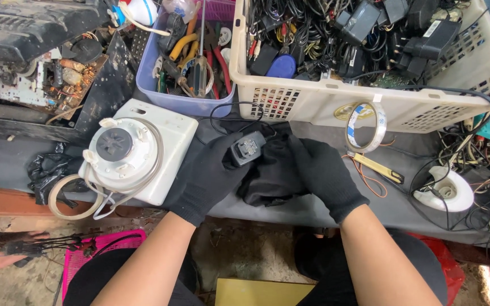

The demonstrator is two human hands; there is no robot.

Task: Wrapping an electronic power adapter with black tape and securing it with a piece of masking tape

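Note:
Both my hands wear black knit gloves. My left hand (208, 177) grips a small black power adapter (247, 148) with a grey label; its thin black cord (229, 116) loops back toward the baskets. My right hand (325, 175) holds a black cloth (270, 173) bunched up beside and under the adapter. Both hands meet over the grey bench top (307, 207), close to its front edge.
A white blender base (137, 150) sits left of my hands. Behind stand a lilac tub of hand tools (185, 105) and a cream basket of cables and adapters (336, 102). A tape roll (366, 126), white lamp holder (444, 190) and tangled wires lie right. An opened appliance (46, 73) is far left.

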